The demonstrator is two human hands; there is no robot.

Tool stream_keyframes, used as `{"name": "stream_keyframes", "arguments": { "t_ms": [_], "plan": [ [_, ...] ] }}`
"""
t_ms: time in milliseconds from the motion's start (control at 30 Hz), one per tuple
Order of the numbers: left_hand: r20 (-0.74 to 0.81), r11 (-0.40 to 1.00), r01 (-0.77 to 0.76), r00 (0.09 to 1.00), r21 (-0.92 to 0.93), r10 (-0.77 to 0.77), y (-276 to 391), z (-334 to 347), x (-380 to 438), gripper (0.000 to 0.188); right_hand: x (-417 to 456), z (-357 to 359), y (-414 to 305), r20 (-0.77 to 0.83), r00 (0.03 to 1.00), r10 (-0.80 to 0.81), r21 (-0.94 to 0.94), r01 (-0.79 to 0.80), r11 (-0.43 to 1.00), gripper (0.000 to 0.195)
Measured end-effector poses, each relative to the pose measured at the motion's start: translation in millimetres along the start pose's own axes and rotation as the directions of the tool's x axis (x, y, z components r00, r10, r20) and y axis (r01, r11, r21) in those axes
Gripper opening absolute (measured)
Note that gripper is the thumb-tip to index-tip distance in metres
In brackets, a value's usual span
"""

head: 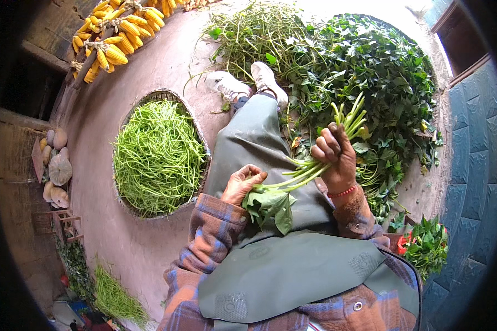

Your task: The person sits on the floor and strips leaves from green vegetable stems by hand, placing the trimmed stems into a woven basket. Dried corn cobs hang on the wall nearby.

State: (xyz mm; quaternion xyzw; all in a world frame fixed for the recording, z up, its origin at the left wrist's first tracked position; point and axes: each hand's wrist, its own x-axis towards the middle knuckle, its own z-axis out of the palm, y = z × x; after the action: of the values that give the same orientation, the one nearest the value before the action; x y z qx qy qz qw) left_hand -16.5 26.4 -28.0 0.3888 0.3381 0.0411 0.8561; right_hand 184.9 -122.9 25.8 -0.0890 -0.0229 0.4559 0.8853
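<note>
My right hand [335,153] grips a bunch of green leaf stalks [352,118], whose ends stick out above the fist. Below the fist, more of the stalks run down toward my left hand [245,183]. The thumb and fingertips of the left hand pinch together by the stem end of some broad green leaves [273,207], which hang over my lap. A grey-green apron [256,140] covers my legs beneath both hands. Left of my knees stands a woven basket [205,145] heaped with trimmed green stalks [159,157].
A large heap of leafy vines [368,66] lies right of my feet, beside bare stems [256,33]. Leaves fill a red bag [406,242] at my right. Corn cobs [116,39] hang upper left. Pumpkins [60,169] and a small wooden stool [68,223] line the left wall.
</note>
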Motion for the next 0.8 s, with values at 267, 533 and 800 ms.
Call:
{"name": "stream_keyframes", "arguments": {
  "t_ms": [267, 533, 800],
  "plan": [
    [0.144, 0.968, 0.111, 0.979, 0.225, -0.146, 8.8, 25.5, -23.4, 0.030, 8.5, -44.3, 6.1, -0.259, 0.965, -0.046, 0.092, 0.072, 0.993, 0.024],
    [0.197, 0.951, 0.192, 0.950, 0.243, -0.242, -7.1, 44.6, -20.4, 0.024, 4.9, -35.8, 14.6, -0.215, 0.975, -0.056, -0.075, 0.041, 0.996, 0.021],
    [-0.007, 0.987, -0.111, 0.994, 0.120, 0.112, -43.3, 17.3, -3.1, 0.022, -2.0, -20.7, 22.0, -0.200, 0.979, 0.030, -0.080, -0.047, 0.996, 0.022]
  ]
}}
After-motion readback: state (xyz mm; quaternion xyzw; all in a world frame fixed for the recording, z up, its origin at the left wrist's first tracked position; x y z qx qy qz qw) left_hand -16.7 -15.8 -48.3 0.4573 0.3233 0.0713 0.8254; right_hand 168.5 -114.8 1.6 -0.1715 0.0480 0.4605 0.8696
